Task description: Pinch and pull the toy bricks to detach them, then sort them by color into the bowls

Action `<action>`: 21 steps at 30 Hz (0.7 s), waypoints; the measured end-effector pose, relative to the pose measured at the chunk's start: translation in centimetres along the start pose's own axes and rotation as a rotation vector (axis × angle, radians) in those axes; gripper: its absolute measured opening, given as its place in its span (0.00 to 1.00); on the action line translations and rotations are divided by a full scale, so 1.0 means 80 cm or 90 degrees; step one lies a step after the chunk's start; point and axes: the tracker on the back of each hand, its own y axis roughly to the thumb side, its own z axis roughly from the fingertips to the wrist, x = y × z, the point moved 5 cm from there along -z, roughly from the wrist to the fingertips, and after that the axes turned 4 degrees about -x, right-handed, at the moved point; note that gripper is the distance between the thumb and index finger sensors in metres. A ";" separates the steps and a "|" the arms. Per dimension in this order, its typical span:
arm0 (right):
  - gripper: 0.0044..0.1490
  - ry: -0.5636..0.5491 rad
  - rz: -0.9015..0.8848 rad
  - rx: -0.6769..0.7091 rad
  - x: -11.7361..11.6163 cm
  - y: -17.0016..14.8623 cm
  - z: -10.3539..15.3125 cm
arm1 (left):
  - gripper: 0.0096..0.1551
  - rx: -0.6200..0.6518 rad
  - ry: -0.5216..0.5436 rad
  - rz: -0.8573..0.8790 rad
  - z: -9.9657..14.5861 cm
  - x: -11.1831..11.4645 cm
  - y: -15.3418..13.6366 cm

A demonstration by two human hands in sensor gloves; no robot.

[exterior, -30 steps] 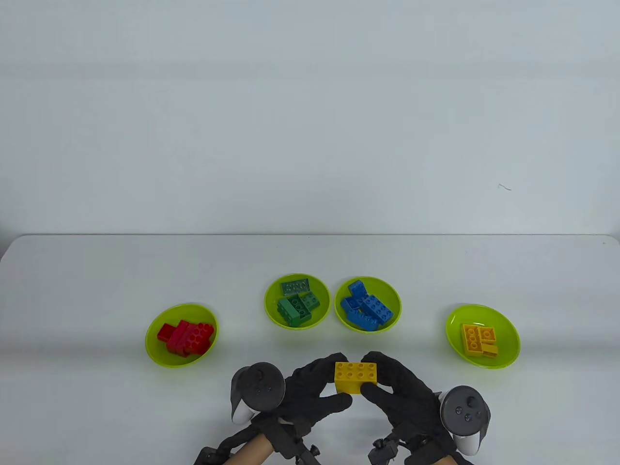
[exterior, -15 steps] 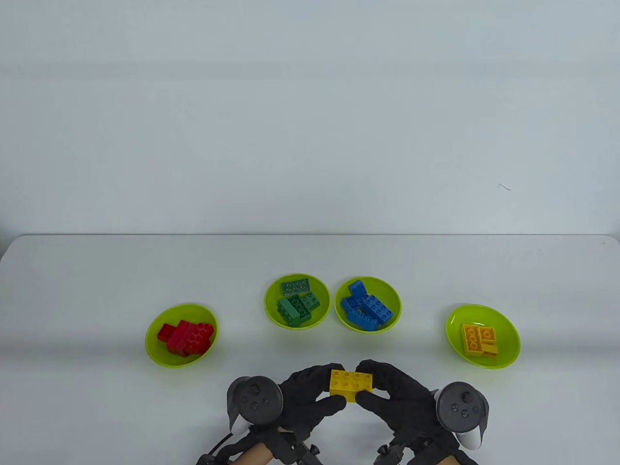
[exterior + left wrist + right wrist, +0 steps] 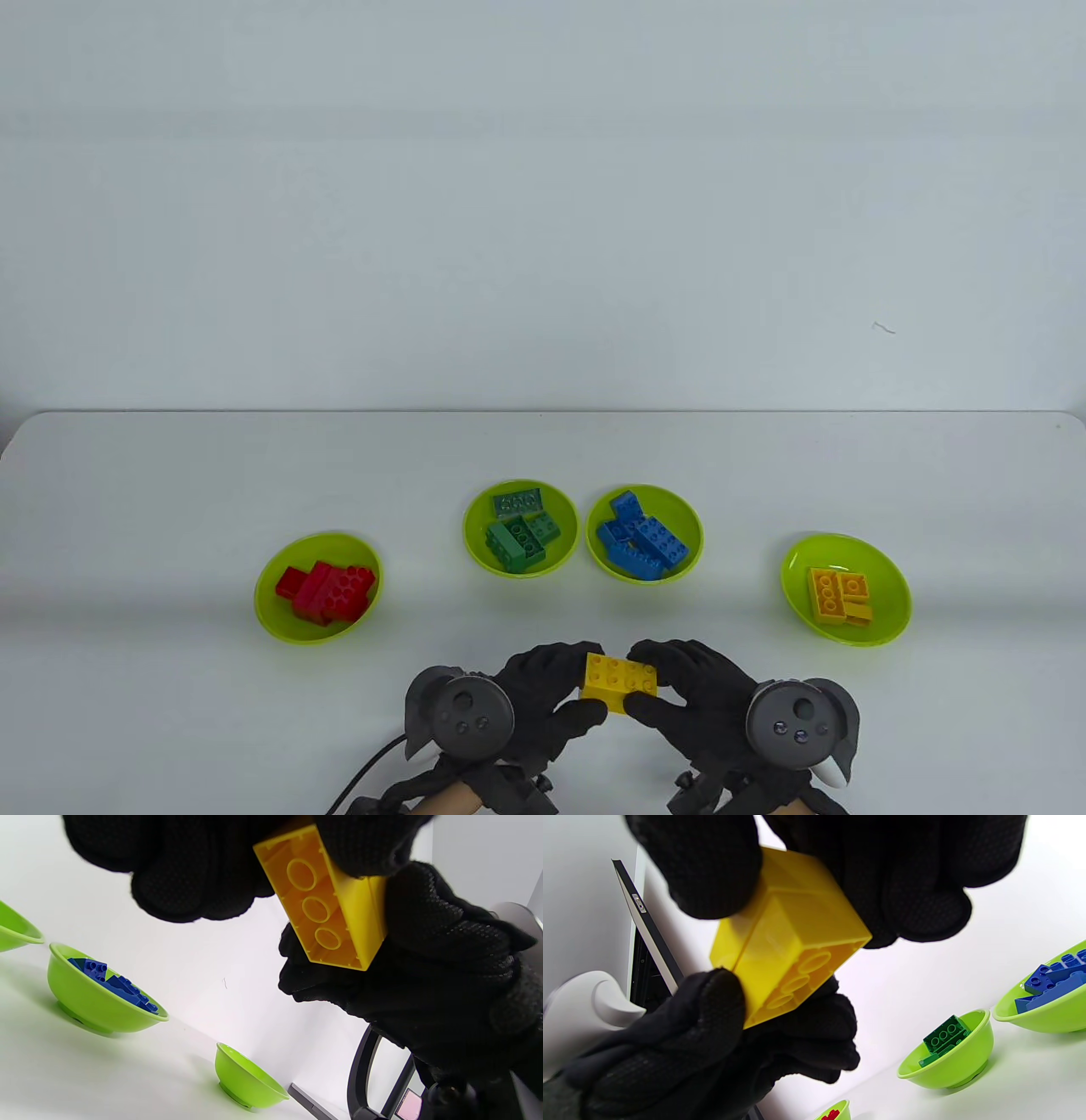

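At the 6 o'clock edge of the bench (image 3: 127, 475), a yellow brick stack (image 3: 619, 677) is held off the surface between both gloved hands. The left hand (image 3: 543, 692) is clamped on its left end, fingers curled over the far side and thumb on the near side. The right hand (image 3: 691, 692) is clamped on its right end in the same manner, thumb pressed to the near face. In the right wrist view a seam is seen across the stack's side, so two bricks are judged joined; in the left wrist view the hollow underside with three round tubes is shown. A tracker (image 3: 462, 713) is strapped to the back of the left hand, and another sits on the right.

Four green bowls are set in an arc beyond the hands. The bowl of red bricks (image 3: 271, 624) lies at 10 o'clock from the stack, the bowl of green bricks (image 3: 475, 552) at 11 o'clock, the bowl of blue bricks (image 3: 691, 526) just beside it at 12 o'clock, and the bowl of yellow bricks (image 3: 891, 594) at 2 o'clock, well apart from the others.
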 end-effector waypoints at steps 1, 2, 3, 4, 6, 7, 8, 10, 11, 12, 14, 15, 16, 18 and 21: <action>0.38 -0.004 0.013 0.002 0.001 0.002 0.000 | 0.38 -0.007 0.002 0.009 0.000 0.000 -0.001; 0.38 -0.010 0.037 0.008 0.001 0.006 0.000 | 0.38 -0.022 0.004 0.028 0.000 0.000 -0.003; 0.38 -0.012 0.051 0.014 0.001 0.008 0.001 | 0.38 -0.034 0.004 0.041 0.000 0.000 -0.005; 0.38 -0.016 0.070 0.021 0.002 0.011 0.001 | 0.38 -0.051 -0.002 0.067 0.000 0.001 -0.008; 0.38 -0.058 0.104 0.036 0.007 0.019 0.001 | 0.38 -0.108 -0.016 0.100 0.004 0.005 -0.021; 0.38 -0.042 0.140 0.058 0.007 0.026 0.000 | 0.38 -0.110 -0.026 0.149 0.005 0.011 -0.024; 0.38 -0.027 0.166 0.063 0.005 0.029 0.001 | 0.38 -0.101 -0.018 0.176 0.004 0.014 -0.025; 0.38 -0.032 0.161 0.064 0.003 0.029 0.002 | 0.38 -0.090 -0.015 0.162 0.003 0.015 -0.024; 0.38 -0.030 0.146 0.062 0.002 0.028 0.002 | 0.38 -0.077 -0.017 0.147 0.002 0.014 -0.023; 0.38 -0.037 0.137 0.057 0.003 0.026 0.003 | 0.38 -0.078 -0.012 0.141 0.002 0.012 -0.024; 0.38 -0.049 0.120 0.047 0.007 0.022 0.002 | 0.38 -0.080 0.002 0.156 0.004 0.009 -0.025; 0.38 -0.051 0.115 0.042 0.008 0.020 0.002 | 0.38 -0.082 0.006 0.159 0.005 0.008 -0.026; 0.38 -0.053 0.108 0.028 0.011 0.016 0.001 | 0.38 -0.080 0.012 0.160 0.006 0.006 -0.027; 0.38 -0.055 0.098 0.011 0.014 0.010 0.001 | 0.38 -0.073 0.017 0.159 0.008 0.002 -0.027; 0.38 -0.059 0.100 -0.012 0.019 0.001 -0.001 | 0.38 -0.068 0.034 0.155 0.009 -0.007 -0.027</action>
